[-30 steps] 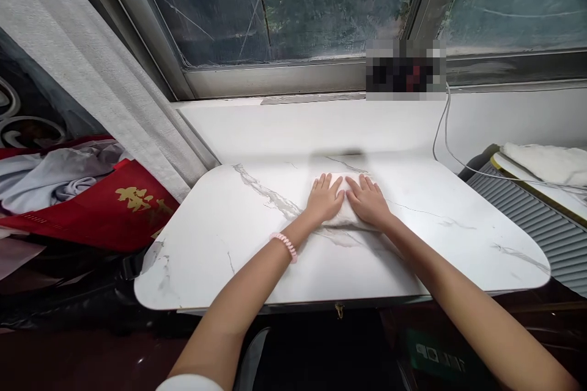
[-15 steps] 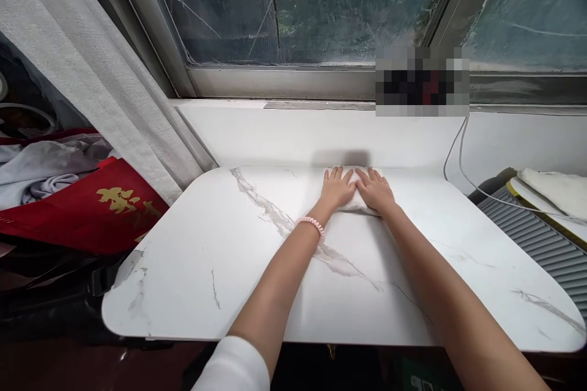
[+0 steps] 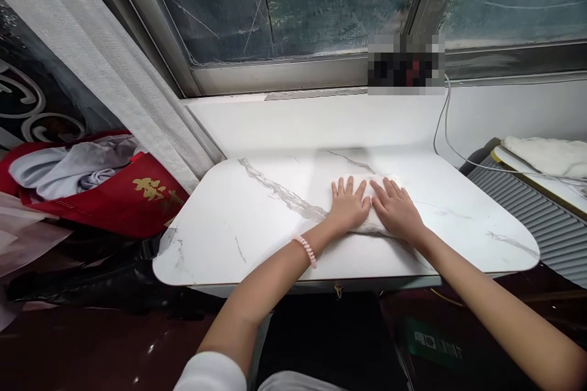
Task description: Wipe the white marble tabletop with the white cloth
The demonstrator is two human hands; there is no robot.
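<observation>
A folded white cloth lies flat on the white marble-patterned tabletop, right of its middle. Pressing on the cloth's left part is my left hand, palm down with fingers spread; a pink beaded band circles that wrist. My right hand rests flat on the right part, fingers stretched out and angled to the left. The two thumbs nearly meet over the cloth. Both hands cover much of it, and its far edge shows behind the fingertips.
Behind the table are a white wall ledge and a window. A grey curtain and a red bag with clothes stand left. At right, a white cable hangs near a grey ridged surface and a white folded textile.
Both hands and the cloth have moved from the table's far edge back towards me. The head view has shifted, showing more floor below the table's front edge.
</observation>
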